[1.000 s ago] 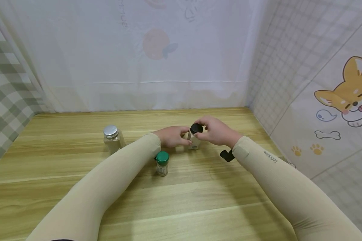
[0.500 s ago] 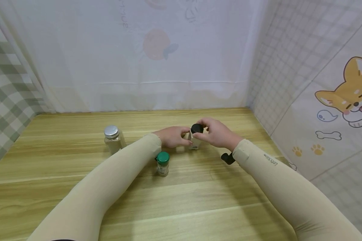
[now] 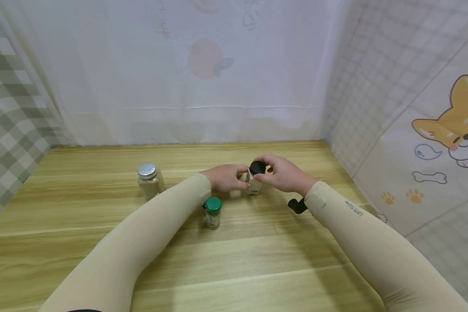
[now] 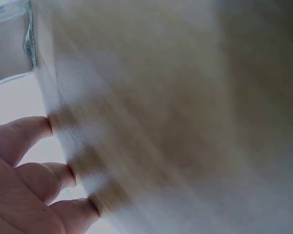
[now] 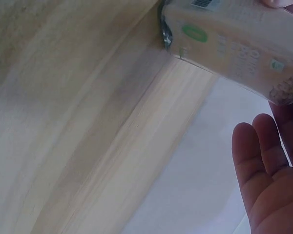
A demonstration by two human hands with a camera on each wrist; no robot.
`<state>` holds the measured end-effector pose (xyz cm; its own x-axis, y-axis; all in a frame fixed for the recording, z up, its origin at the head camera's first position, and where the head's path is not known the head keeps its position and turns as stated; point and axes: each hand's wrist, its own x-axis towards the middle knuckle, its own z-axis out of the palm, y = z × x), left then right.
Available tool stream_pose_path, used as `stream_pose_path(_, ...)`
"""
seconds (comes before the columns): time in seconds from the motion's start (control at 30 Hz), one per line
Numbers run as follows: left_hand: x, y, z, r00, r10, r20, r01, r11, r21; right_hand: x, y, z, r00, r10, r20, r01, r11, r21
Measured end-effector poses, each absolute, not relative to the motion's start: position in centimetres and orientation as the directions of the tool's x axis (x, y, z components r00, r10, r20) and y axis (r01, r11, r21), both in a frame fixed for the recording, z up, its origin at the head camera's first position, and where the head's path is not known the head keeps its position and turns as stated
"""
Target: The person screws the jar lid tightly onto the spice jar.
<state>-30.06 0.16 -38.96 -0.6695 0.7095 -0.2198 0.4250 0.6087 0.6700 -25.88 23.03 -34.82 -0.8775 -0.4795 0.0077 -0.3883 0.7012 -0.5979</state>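
A square, clear spice jar (image 3: pixel 255 187) with a black lid (image 3: pixel 258 167) stands on the wooden table. My left hand (image 3: pixel 227 177) holds its body from the left between thumb and index finger. In the left wrist view, the other fingers (image 4: pixel 58 175) touch the table beside the jar's glass corner (image 4: pixel 29 44). Coming from the right, my right hand (image 3: pixel 282 174) pinches the black lid. The right wrist view shows the jar's printed label (image 5: pixel 234 53), while the lid lies out of that frame and several right fingers (image 5: pixel 249 146) are off the jar.
A small shaker with a green lid (image 3: pixel 213 212) stands near my left forearm. Farther left is a square jar with a silver lid (image 3: pixel 148 180), partly behind that sleeve. A black object (image 3: pixel 297 206) lies partly hidden by my right sleeve. Curtains border the table (image 3: pixel 234 260).
The head view has shifted slightly, so everything sits a little farther right in it. Both hands keep their places on the jar and lid, with hardly any visible movement.
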Motion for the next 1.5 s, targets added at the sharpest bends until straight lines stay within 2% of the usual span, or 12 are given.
stream_pose_path(0.27,-30.00,0.51,-38.92,-0.667,0.716,-0.205,0.447,0.605,0.659,-25.83,23.45,-35.37,-0.900,-0.434,0.021,-0.350,0.696,-0.627)
stream_pose_path(0.57,-30.03,0.20,-38.96,-0.672,0.712,-0.206,0.443,0.609,0.658,-25.74,23.47,-35.24,-0.873,-0.486,0.033,-0.393,0.662,-0.638)
stream_pose_path(1.0,-30.12,0.23,-38.99,-0.672,0.712,-0.204,0.452,0.612,0.649,-25.66,23.16,-35.40,-0.894,-0.447,0.036,-0.359,0.665,-0.655)
stream_pose_path(1.5,-30.13,0.23,-38.98,-0.665,0.718,-0.207,0.447,0.604,0.660,-25.66,23.30,-35.57,-0.882,-0.469,0.050,-0.386,0.656,-0.649)
